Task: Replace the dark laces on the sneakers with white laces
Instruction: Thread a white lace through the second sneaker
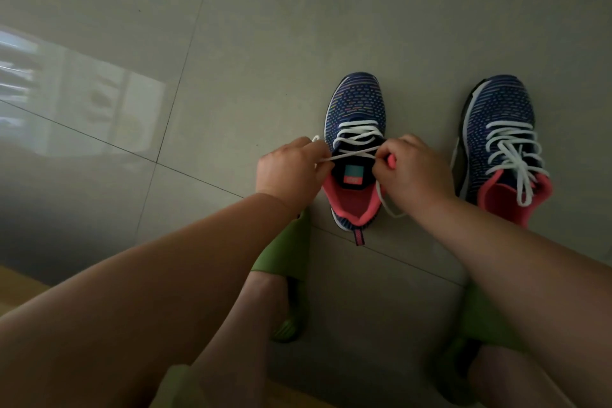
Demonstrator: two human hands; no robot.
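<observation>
Two sneakers are counted on the tiled floor point(231, 43): the near sneaker point(356, 116) is being worked on between the hands, and the second sneaker point(500, 129) stands just to its right, already threaded with a white lace point(511, 156) whose ends lie loose across the collar. No dark lace is seen anywhere in view.

On the near sneaker a second white lace point(356, 136) is crossed through the lower eyelets. One end is pinched in the curled fingers of the left hand point(291, 169), and the strand is drawn taut across the tongue towards the right hand point(414, 172), whose fingers are closed on the other part of the lace; a slack tail hangs below that hand to the floor.

The step in hand is judged to be the threading of the upper eyelets (the last of the task, it would seem). It is best done with both ends pulled evenly, so that equal lengths are left, and with the lace kept flat, not twisted, as each crossing is seated. The tongue should be held centred while tension is taken up row by row.

Also counted: two hands, two white laces, and two green slippers point(291, 262) worn on the feet.
</observation>
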